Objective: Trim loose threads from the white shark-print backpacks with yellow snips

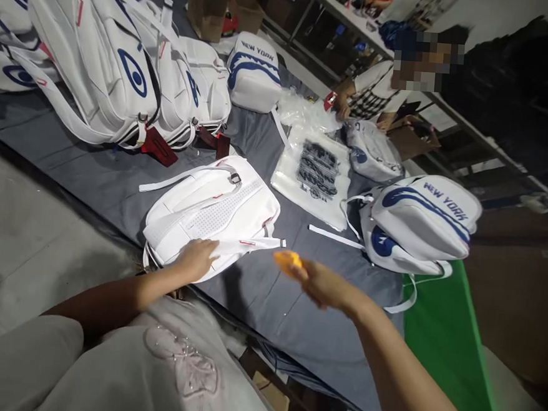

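Note:
A white backpack (255, 204) lies on the dark table cover in front of me, its padded back panel and shoulder straps facing up. My left hand (197, 259) is on its near side, the fingers closed at the wide part of the near shoulder strap (240, 246). That strap's buckle end points right, toward my other hand. Just off the bag, my right hand (320, 284) grips a small orange tool (289, 263) above the table cover. Fingers hide part of the tool, and its exact kind cannot be made out.
Several white backpacks (101, 62) stand in a row at the left. Other "NEW YORK" backpacks are at the back (255, 73) and right (428, 216). A stack of printed plastic bags (316, 171) lies mid-table. A person (376, 84) works across the table.

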Tool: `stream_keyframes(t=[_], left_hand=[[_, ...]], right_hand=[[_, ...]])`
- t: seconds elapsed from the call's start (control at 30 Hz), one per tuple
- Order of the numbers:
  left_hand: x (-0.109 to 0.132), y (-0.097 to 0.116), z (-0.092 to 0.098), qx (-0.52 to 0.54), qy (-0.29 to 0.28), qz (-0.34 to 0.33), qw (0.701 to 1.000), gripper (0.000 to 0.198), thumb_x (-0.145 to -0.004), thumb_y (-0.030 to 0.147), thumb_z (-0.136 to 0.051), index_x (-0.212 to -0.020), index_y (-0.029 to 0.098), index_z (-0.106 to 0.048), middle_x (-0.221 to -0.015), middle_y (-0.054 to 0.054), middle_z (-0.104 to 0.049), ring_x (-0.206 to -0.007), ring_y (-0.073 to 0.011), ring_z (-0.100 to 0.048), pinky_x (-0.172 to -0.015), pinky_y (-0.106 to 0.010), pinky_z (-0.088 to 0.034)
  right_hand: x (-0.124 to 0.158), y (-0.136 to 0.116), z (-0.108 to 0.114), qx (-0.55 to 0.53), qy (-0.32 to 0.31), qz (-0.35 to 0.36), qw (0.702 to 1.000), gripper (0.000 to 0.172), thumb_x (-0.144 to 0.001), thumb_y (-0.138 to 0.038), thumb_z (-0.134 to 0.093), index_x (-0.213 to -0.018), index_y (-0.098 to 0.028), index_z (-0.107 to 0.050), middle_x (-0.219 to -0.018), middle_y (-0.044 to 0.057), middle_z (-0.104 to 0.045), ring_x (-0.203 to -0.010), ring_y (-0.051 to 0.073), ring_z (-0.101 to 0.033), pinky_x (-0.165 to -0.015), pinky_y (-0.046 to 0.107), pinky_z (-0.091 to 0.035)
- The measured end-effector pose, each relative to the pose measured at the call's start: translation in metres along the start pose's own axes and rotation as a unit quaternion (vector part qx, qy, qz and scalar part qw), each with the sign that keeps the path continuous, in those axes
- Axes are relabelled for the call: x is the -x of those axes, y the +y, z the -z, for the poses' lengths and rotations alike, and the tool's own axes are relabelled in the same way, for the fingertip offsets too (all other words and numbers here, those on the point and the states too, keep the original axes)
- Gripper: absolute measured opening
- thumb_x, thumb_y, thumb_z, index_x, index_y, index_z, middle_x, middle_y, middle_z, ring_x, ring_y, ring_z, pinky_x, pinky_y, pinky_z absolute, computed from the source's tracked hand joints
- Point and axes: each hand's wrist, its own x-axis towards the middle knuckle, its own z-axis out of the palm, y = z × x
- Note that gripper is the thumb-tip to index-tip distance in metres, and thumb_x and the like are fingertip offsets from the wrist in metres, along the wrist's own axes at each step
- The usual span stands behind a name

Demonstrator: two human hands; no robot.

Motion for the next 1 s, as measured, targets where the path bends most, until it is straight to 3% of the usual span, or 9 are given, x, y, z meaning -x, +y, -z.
stream_keyframes(t=[0.1,0.2,0.4,0.5,0.6,0.7,0.77,0.87,1.0], left_hand=[[-0.024,0.003,0.009,0.295,-0.075,0.187,0.934,0.042,-0.096,0.047,-0.048,-0.120,0.015,-0.061,-0.106,-0.015,-0.071,-0.091,-0.0260,-0.068,-0.077,-0.034,-0.052],[-0.032,0.021,0.001,0.386,-0.120,0.279,0.871,0.049,-0.099,0.048,-0.040,-0.127,0.011,-0.054,-0.096,-0.016,-0.071,-0.076,-0.0236,-0.067,-0.067,-0.034,-0.051],[-0.012,0.061,-0.050,0.059,0.009,0.079,0.995,0.052,-0.094,0.037,-0.053,-0.146,0.036,-0.044,-0.128,-0.012,-0.056,-0.123,-0.0336,-0.050,-0.104,-0.047,-0.039],[-0.008,0.072,-0.060,-0.147,0.015,0.001,0.989,0.059,-0.093,0.039,-0.054,-0.150,0.033,-0.039,-0.129,-0.017,-0.050,-0.121,-0.0383,-0.048,-0.100,-0.053,-0.040],[-0.003,0.067,-0.041,-0.138,0.010,-0.057,0.989,0.062,-0.088,0.045,-0.062,-0.146,0.029,-0.046,-0.143,-0.018,-0.041,-0.129,-0.0410,-0.042,-0.105,-0.058,-0.037],[0.005,0.037,0.009,0.020,0.149,-0.089,0.985,0.053,-0.088,0.044,-0.063,-0.137,0.024,-0.053,-0.149,-0.014,-0.039,-0.138,-0.0350,-0.037,-0.115,-0.053,-0.031],[0.006,0.008,0.045,0.187,0.222,0.036,0.956,0.044,-0.093,0.037,-0.055,-0.132,0.015,-0.053,-0.136,-0.017,-0.052,-0.129,-0.0288,-0.049,-0.112,-0.045,-0.039],[-0.002,-0.030,0.079,0.454,0.116,0.286,0.836,0.042,-0.100,0.032,-0.039,-0.127,0.002,-0.051,-0.109,-0.022,-0.065,-0.106,-0.0269,-0.066,-0.096,-0.040,-0.052],[-0.023,-0.047,0.074,0.643,-0.055,0.300,0.703,0.051,-0.101,0.041,-0.036,-0.132,0.001,-0.049,-0.097,-0.018,-0.072,-0.095,-0.0281,-0.071,-0.090,-0.039,-0.055]], right_hand=[[0.020,0.028,-0.008,-0.051,-0.037,0.035,0.997,0.055,-0.095,-0.059,-0.045,-0.122,-0.014,-0.058,-0.055,-0.003,-0.048,-0.040,0.013,-0.044,-0.040,0.023,-0.036],[0.028,0.041,-0.013,-0.046,-0.030,0.046,0.997,0.057,-0.099,-0.056,-0.037,-0.135,-0.014,-0.050,-0.054,-0.005,-0.044,-0.042,0.013,-0.043,-0.041,0.022,-0.037],[0.019,0.038,-0.002,0.074,0.137,0.011,0.988,0.049,-0.101,-0.046,-0.035,-0.135,-0.016,-0.054,-0.068,0.003,-0.060,-0.049,0.013,-0.049,-0.051,0.024,-0.036],[0.017,0.040,-0.002,0.125,0.142,0.017,0.982,0.050,-0.102,-0.046,-0.033,-0.134,-0.015,-0.055,-0.092,0.013,-0.069,-0.069,0.019,-0.060,-0.061,0.027,-0.039],[0.025,0.059,-0.024,0.143,0.164,-0.001,0.976,0.052,-0.101,-0.048,-0.032,-0.128,-0.013,-0.059,-0.101,0.016,-0.069,-0.087,0.025,-0.063,-0.067,0.029,-0.040],[0.036,0.085,-0.073,0.069,0.073,0.050,0.994,0.054,-0.099,-0.055,-0.031,-0.127,-0.019,-0.059,-0.095,0.010,-0.071,-0.084,0.025,-0.066,-0.068,0.029,-0.043],[0.038,0.093,-0.109,0.032,0.076,0.040,0.996,0.053,-0.098,-0.054,-0.030,-0.127,-0.019,-0.058,-0.095,0.009,-0.072,-0.087,0.026,-0.066,-0.069,0.031,-0.044],[0.026,0.076,-0.155,0.023,0.101,0.003,0.995,0.049,-0.098,-0.048,-0.032,-0.124,-0.019,-0.059,-0.092,0.010,-0.071,-0.088,0.028,-0.067,-0.069,0.031,-0.044],[-0.004,0.020,-0.202,-0.072,0.117,0.039,0.990,0.048,-0.097,-0.043,-0.034,-0.128,-0.014,-0.057,-0.095,0.012,-0.072,-0.090,0.027,-0.067,-0.074,0.032,-0.047]])
